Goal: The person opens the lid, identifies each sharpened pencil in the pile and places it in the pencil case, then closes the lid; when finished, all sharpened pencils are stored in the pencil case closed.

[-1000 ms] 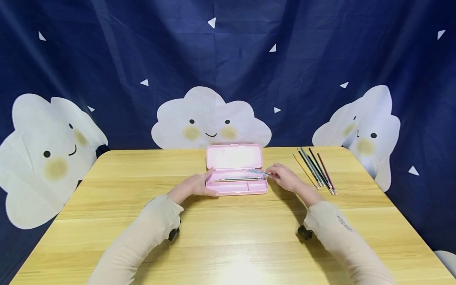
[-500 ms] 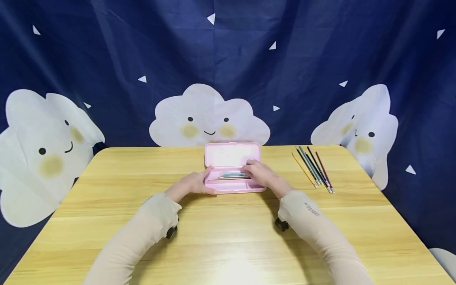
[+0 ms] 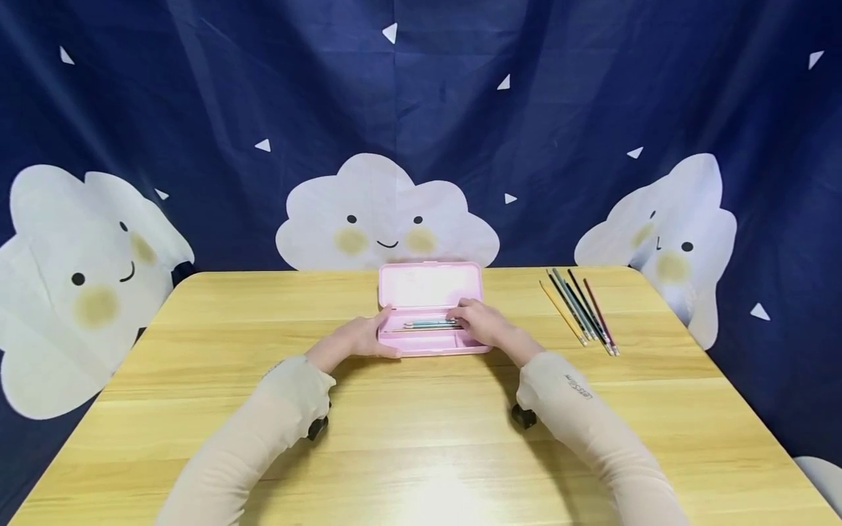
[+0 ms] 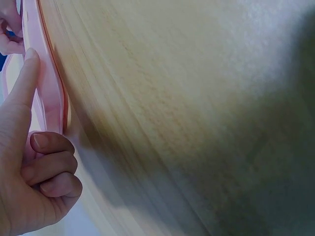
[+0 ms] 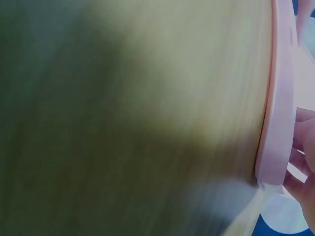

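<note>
A pink pencil case (image 3: 430, 352) lies on the table with its lid (image 3: 430, 285) raised at the back. Several pencils (image 3: 427, 326) lie lengthwise in its long compartment. My left hand (image 3: 360, 337) grips the case's left end; in the left wrist view one straight digit lies along the wall and the other fingers curl at the corner. My right hand (image 3: 483, 323) reaches in over the right end, its fingertips pinching a blue-grey pencil (image 3: 439, 321) near the others. Its palm covers part of the small front-right compartment. The right wrist view shows curled fingers (image 5: 302, 142) behind the wall.
More pencils (image 3: 582, 310), yellow, grey, black and dark red, lie loosely fanned on the table (image 3: 408, 424) to the right of the case. A dark blue curtain (image 3: 552, 131) with white clouds hangs behind the table's far edge.
My right hand has moved left from beside the case to inside it, bringing the blue-grey pencil down among the others. Over the last half second it barely shifts. The left hand keeps its hold.
</note>
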`<state>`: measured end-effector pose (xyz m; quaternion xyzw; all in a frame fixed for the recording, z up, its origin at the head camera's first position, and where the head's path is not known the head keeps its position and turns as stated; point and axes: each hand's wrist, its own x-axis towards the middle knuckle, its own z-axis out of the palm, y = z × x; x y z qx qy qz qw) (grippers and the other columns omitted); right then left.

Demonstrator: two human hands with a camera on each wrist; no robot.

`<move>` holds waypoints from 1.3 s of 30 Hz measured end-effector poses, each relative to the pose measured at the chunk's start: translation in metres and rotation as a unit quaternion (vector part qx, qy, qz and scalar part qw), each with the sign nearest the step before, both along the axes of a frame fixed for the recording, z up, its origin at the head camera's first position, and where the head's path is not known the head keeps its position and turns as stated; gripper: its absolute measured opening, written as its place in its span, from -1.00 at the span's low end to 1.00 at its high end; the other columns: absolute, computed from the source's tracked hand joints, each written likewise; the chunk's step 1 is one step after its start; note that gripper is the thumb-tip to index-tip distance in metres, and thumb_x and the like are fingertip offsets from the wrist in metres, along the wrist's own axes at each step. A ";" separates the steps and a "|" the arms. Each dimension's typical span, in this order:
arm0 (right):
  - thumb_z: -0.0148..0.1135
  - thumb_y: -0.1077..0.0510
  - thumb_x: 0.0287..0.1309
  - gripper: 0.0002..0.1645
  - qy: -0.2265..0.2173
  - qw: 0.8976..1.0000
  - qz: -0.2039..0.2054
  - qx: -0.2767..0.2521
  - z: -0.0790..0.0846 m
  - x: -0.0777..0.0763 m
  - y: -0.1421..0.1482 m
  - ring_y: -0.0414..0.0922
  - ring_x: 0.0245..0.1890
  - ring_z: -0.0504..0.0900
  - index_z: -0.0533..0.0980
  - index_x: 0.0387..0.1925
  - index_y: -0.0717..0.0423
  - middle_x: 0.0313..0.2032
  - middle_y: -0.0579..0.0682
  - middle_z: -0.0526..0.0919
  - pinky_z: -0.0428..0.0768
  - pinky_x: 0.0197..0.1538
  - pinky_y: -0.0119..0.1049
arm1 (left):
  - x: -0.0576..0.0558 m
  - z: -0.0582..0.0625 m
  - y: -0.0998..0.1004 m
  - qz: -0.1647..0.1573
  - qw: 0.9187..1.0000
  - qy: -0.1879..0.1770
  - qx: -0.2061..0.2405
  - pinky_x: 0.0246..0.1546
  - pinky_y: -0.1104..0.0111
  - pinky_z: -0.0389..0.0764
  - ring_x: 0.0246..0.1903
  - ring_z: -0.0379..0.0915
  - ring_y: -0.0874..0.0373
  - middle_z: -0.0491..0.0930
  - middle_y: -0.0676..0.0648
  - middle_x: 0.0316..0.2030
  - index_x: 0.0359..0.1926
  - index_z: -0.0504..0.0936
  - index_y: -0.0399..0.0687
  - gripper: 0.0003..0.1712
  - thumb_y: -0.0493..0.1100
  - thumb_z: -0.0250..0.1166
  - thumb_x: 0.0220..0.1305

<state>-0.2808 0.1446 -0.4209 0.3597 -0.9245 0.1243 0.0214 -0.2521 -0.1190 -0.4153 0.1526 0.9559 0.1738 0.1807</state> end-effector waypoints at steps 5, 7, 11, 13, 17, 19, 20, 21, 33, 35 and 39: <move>0.12 0.37 0.11 -0.75 0.010 0.998 -0.009 -0.058 0.002 0.003 0.010 -0.05 -0.30 0.51 0.57 -0.14 0.24 -0.33 0.06 0.56 0.50 -0.12 -0.17 | 0.000 0.000 0.000 -0.001 1.000 0.000 -0.002 0.03 0.06 0.38 0.12 0.29 -0.21 0.27 -0.48 0.16 0.43 -0.17 0.06 0.21 0.35 0.30 -0.09; 0.13 0.36 0.11 -0.75 0.009 0.997 -0.013 -0.075 0.004 0.006 0.015 -0.03 -0.28 0.53 0.56 -0.14 0.26 -0.31 0.07 0.56 0.50 -0.09 -0.14 | 0.000 0.000 0.000 -0.002 1.000 0.001 -0.002 0.03 0.06 0.38 0.12 0.29 -0.21 0.27 -0.48 0.16 0.43 -0.17 0.07 0.21 0.35 0.29 -0.09; 0.15 0.36 0.09 -0.73 0.000 0.994 -0.034 -0.100 0.009 0.014 0.029 -0.02 -0.29 0.54 0.54 -0.13 0.27 -0.33 0.07 0.55 0.51 -0.13 -0.12 | 0.000 0.000 -0.001 -0.001 1.000 0.000 -0.001 0.05 0.07 0.37 0.12 0.29 -0.21 0.27 -0.48 0.16 0.43 -0.17 0.06 0.22 0.35 0.30 -0.10; 0.16 0.36 0.09 -0.73 -0.001 0.993 -0.049 -0.106 0.009 0.016 0.039 -0.03 -0.32 0.53 0.54 -0.12 0.28 -0.35 0.07 0.55 0.51 -0.18 -0.12 | 0.000 0.001 -0.001 0.000 1.000 -0.004 0.001 0.08 0.06 0.35 0.13 0.28 -0.22 0.25 -0.49 0.16 0.43 -0.17 0.06 0.23 0.35 0.31 -0.11; 0.17 0.36 0.07 -0.71 0.008 0.991 -0.075 -0.110 0.006 0.017 0.061 -0.04 -0.36 0.53 0.53 -0.11 0.33 -0.37 0.08 0.56 0.51 -0.23 -0.14 | 0.001 0.000 0.000 0.003 1.000 -0.010 0.003 0.11 0.05 0.32 0.15 0.24 -0.24 0.22 -0.50 0.18 0.43 -0.17 0.07 0.23 0.35 0.31 -0.11; 0.17 0.36 0.07 -0.71 0.004 0.990 -0.090 -0.112 0.005 0.018 0.073 -0.03 -0.37 0.53 0.52 -0.11 0.34 -0.38 0.09 0.55 0.51 -0.24 -0.13 | 0.002 0.000 -0.001 0.003 1.000 -0.007 0.002 0.10 0.05 0.32 0.16 0.24 -0.23 0.22 -0.50 0.18 0.43 -0.17 0.07 0.22 0.35 0.31 -0.10; 0.16 0.37 0.07 -0.70 0.003 0.989 -0.097 -0.111 0.005 0.018 0.079 -0.02 -0.37 0.54 0.51 -0.11 0.36 -0.37 0.11 0.55 0.52 -0.23 -0.12 | 0.002 0.000 -0.001 0.003 1.000 -0.006 0.001 0.10 0.05 0.33 0.16 0.24 -0.23 0.22 -0.50 0.18 0.43 -0.17 0.07 0.22 0.35 0.31 -0.10; 0.16 0.37 0.07 -0.70 0.002 0.988 -0.106 -0.108 0.005 0.019 0.085 -0.02 -0.37 0.54 0.51 -0.11 0.36 -0.38 0.10 0.55 0.52 -0.24 -0.12 | 0.002 0.000 -0.001 0.003 1.000 -0.005 0.001 0.09 0.05 0.33 0.16 0.24 -0.23 0.23 -0.49 0.18 0.43 -0.16 0.07 0.21 0.35 0.30 -0.10; 0.14 0.18 0.16 -0.56 -0.039 0.957 -0.287 0.018 0.006 0.022 0.138 0.33 -0.10 0.45 0.38 0.03 0.36 -0.12 0.38 0.46 0.45 -0.15 0.16 | 0.003 0.002 -0.001 0.004 1.000 -0.010 0.009 0.14 0.04 0.28 0.17 0.21 -0.25 0.20 -0.49 0.19 0.43 -0.19 0.05 0.24 0.33 0.32 -0.11; 0.12 0.19 0.18 -0.56 -0.050 0.953 -0.298 0.027 0.004 0.022 0.142 0.35 -0.09 0.43 0.36 0.03 0.39 -0.10 0.42 0.43 0.44 -0.14 0.17 | 0.002 0.002 -0.002 0.002 1.000 -0.008 0.009 0.12 0.04 0.30 0.16 0.24 -0.25 0.22 -0.50 0.18 0.43 -0.18 0.03 0.24 0.33 0.32 -0.11; 0.08 0.22 0.20 -0.55 -0.058 0.949 -0.308 0.020 0.000 0.022 0.148 0.36 -0.09 0.41 0.33 0.05 0.44 -0.11 0.46 0.36 0.44 -0.15 0.17 | 0.002 0.001 -0.002 -0.001 1.000 -0.002 0.003 0.06 0.05 0.36 0.12 0.29 -0.22 0.25 -0.49 0.16 0.43 -0.17 0.03 0.23 0.34 0.31 -0.10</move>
